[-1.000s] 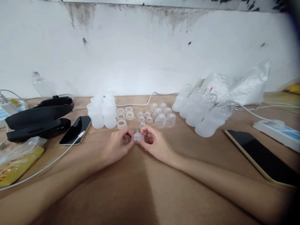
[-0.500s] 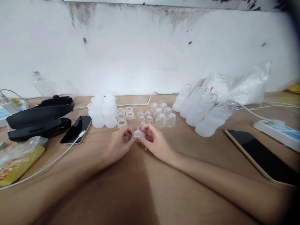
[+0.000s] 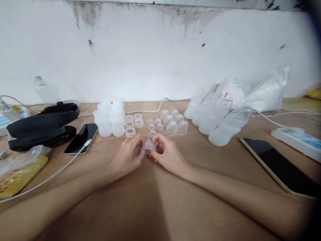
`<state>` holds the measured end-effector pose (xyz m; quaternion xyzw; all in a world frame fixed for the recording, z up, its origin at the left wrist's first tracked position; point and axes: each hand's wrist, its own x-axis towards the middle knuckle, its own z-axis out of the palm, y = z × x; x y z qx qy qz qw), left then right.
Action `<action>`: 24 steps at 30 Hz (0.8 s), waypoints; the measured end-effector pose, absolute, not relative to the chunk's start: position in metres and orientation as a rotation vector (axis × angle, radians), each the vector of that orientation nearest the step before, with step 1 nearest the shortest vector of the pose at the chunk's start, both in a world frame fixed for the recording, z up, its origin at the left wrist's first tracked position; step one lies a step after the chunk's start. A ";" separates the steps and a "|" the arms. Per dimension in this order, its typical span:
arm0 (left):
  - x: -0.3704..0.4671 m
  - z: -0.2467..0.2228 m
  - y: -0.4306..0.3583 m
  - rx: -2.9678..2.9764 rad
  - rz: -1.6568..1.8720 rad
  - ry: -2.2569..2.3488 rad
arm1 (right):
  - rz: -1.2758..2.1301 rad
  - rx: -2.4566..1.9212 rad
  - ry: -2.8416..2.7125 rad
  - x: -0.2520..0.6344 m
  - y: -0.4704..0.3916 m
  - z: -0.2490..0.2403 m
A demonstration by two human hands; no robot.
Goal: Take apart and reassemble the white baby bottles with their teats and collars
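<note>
Between both hands, just above the brown tabletop, is a translucent bottle collar [image 3: 149,146] with what looks like a clear nipple poking up through it. My left hand [image 3: 129,154] pinches its left side, thumb at the front. My right hand [image 3: 167,152] grips the right side with thumb and fingers. Right behind lie several clear bottle nipples [image 3: 159,127]. To their left stand more collar rings [image 3: 130,132], set in two columns. Clear dome caps [image 3: 172,128] are grouped to the right of the nipples.
White bottle bodies [image 3: 104,124] cluster at the left, and capped bottles [image 3: 220,134] stand at the right. A phone [image 3: 81,139] with a cable and a black case [image 3: 42,124] lie left. Another phone [image 3: 278,164] and a power strip [image 3: 298,142] are right. Plastic bags [image 3: 268,90] lean against the wall.
The collar has shifted slightly right and tilted, so more of its ridged side shows. My left hand has moved a little right with it; my right hand has barely moved.
</note>
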<state>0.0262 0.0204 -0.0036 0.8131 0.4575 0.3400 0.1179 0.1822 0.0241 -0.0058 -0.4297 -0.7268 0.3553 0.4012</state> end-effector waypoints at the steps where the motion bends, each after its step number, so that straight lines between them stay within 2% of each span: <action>1: 0.026 -0.004 0.021 2.375 0.996 1.344 | 0.917 -1.095 -1.833 0.182 0.024 -0.006; 8: 0.025 -0.005 0.023 2.274 1.005 1.308 | 1.010 -1.072 -1.824 0.183 0.026 -0.006; 18: 0.024 0.001 0.011 2.559 0.842 1.412 | 0.694 -0.994 -2.051 0.186 0.021 -0.004; 21: 0.022 -0.001 0.013 2.480 0.882 1.439 | 0.805 -1.001 -2.000 0.187 0.022 -0.002; 24: 0.021 -0.005 0.017 2.372 0.961 1.426 | 1.073 -0.979 -1.883 0.186 0.025 -0.001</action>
